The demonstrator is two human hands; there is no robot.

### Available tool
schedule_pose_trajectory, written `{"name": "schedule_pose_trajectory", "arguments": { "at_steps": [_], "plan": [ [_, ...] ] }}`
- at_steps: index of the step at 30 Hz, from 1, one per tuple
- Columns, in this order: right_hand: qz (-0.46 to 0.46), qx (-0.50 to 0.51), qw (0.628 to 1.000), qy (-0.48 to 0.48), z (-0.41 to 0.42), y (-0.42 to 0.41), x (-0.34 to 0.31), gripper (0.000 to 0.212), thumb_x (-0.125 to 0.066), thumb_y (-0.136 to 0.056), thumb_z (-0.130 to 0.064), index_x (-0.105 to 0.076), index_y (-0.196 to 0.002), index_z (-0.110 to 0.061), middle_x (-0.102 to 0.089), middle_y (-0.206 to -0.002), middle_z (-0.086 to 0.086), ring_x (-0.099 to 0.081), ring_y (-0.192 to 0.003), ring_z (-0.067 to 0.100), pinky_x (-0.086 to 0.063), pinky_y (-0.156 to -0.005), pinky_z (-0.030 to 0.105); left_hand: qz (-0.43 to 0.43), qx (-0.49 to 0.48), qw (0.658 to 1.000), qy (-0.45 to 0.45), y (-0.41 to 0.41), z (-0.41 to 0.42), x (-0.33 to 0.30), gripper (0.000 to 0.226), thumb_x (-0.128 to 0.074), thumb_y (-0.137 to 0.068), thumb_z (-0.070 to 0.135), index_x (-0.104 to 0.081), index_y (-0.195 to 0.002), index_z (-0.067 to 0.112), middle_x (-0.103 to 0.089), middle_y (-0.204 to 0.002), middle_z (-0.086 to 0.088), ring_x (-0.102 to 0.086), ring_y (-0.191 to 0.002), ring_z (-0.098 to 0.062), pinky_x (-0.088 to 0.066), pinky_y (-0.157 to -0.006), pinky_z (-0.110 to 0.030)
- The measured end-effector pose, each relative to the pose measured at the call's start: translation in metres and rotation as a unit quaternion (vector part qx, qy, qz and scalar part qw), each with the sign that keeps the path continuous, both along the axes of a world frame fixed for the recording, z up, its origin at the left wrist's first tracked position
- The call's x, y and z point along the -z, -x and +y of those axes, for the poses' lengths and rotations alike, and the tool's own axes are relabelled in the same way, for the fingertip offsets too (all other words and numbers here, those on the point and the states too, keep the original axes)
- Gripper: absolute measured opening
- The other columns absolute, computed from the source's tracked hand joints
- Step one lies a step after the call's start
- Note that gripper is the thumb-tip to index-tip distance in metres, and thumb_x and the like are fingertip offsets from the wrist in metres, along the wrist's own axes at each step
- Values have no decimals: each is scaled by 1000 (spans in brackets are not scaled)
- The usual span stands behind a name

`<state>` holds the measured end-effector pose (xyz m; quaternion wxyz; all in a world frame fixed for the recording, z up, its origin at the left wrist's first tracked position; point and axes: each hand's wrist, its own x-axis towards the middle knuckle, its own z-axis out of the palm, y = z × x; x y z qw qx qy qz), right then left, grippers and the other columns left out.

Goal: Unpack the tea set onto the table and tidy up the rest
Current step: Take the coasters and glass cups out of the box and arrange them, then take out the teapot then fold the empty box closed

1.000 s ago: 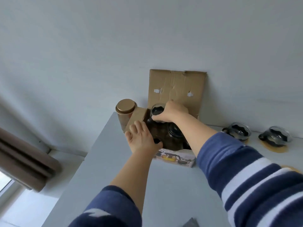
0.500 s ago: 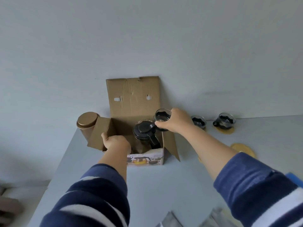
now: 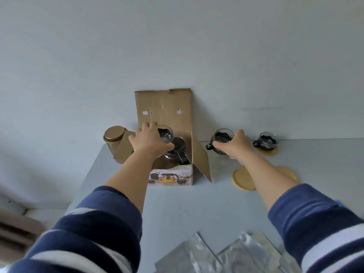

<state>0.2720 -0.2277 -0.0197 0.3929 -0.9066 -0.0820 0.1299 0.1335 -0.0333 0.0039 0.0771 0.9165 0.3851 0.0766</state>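
Against a pale wall the grey table (image 3: 177,209) already bears one cup (image 3: 266,141) on a coaster (image 3: 268,151); the right hand (image 3: 235,147) closes on a second cup (image 3: 221,139) just beside the box (image 3: 171,177); the left hand (image 3: 148,141) closes on a third cup (image 3: 165,133) above it; the teapot (image 3: 177,152) is still boxed, wrappers (image 3: 226,255) unsorted.

Open grey table (image 3: 177,209) between box (image 3: 171,177) and foil bags (image 3: 226,255); coasters (image 3: 243,179) right.
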Motion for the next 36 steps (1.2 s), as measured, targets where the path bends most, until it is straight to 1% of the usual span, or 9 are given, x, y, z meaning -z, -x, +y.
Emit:
{"name": "schedule_pose_trajectory", "arguments": {
  "at_steps": [2, 4, 7, 9, 12, 17, 22, 30, 36],
  "plan": [
    [5, 17, 1000, -10, -17, -6, 1, 93, -82, -59, -45, -37, -130, -6, -42, -133, 12, -52, -116, 31, -55, -89, 45, -74, 31, 995, 51, -11, -18, 1, 93, -75, -68, 51, -32, -144, 18, -44, -139, -3, -42, -129, -27, -36, -104, -46],
    [0, 25, 1000, -6, -37, -14, 1, 91, -81, -61, -43, -36, -129, -4, -46, -132, 12, -54, -116, 31, -53, -91, 43, -143, 66, 980, 117, -23, -42, 7, 90, -78, -68, 45, -36, -141, 14, -46, -135, -4, -41, -125, -25, -38, -105, -41],
    [13, 35, 999, -1, -72, -28, 5, 90, -79, -65, -42, -33, -132, -5, -52, -130, 12, -56, -114, 32, -51, -89, 38, -173, 98, 964, 179, -42, -86, 24, 85, -81, -67, 40, -42, -138, 14, -48, -131, -5, -41, -122, -24, -38, -106, -38],
    [26, 50, 998, 4, -98, -37, 12, 87, -78, -65, -41, -32, -131, -6, -54, -129, 12, -57, -113, 31, -52, -90, 41, -166, 112, 958, 203, -57, -114, 39, 86, -81, -65, 39, -42, -138, 15, -49, -131, -5, -41, -124, -25, -38, -107, -39],
    [34, 71, 997, 19, -135, -50, 26, 78, -76, -71, -44, -35, -125, -6, -55, -127, 13, -56, -114, 32, -47, -85, 34, -123, 125, 960, 218, -80, -154, 64, 87, -81, -65, 44, -42, -140, 20, -47, -135, -3, -40, -127, -24, -38, -107, -41],
    [34, 98, 994, 39, -176, -67, 63, 78, -74, -73, -50, -37, -127, -9, -53, -128, 11, -57, -112, 33, -46, -77, 34, -72, 125, 957, 250, -109, -199, 108, 88, -78, -67, 45, -38, -143, 23, -45, -137, 0, -37, -129, -21, -37, -107, -41],
    [36, 101, 993, 48, -189, -76, 94, 79, -74, -71, -55, -38, -127, -11, -54, -129, 9, -57, -113, 33, -51, -88, 43, -72, 113, 950, 281, -116, -218, 140, 88, -78, -72, 39, -33, -146, 22, -40, -141, 2, -32, -130, -20, -36, -108, -35],
    [20, 88, 994, 64, -196, -81, 115, 84, -72, -70, -60, -36, -133, -16, -49, -137, 5, -42, -126, 33, -44, -96, 49, -84, 115, 950, 277, -114, -218, 149, 85, -79, -73, 34, -34, -145, 25, -42, -139, 5, -33, -129, -18, -36, -105, -34],
    [43, 63, 991, 110, -199, -88, 102, 98, -69, -67, -68, -27, -140, -17, -38, -142, 11, -38, -130, 34, -37, -101, 50, -35, 131, 959, 247, -113, -218, 142, 97, -76, -76, 45, -19, -152, 24, -36, -148, 7, -24, -138, -19, -35, -106, -38]
  ]
}}
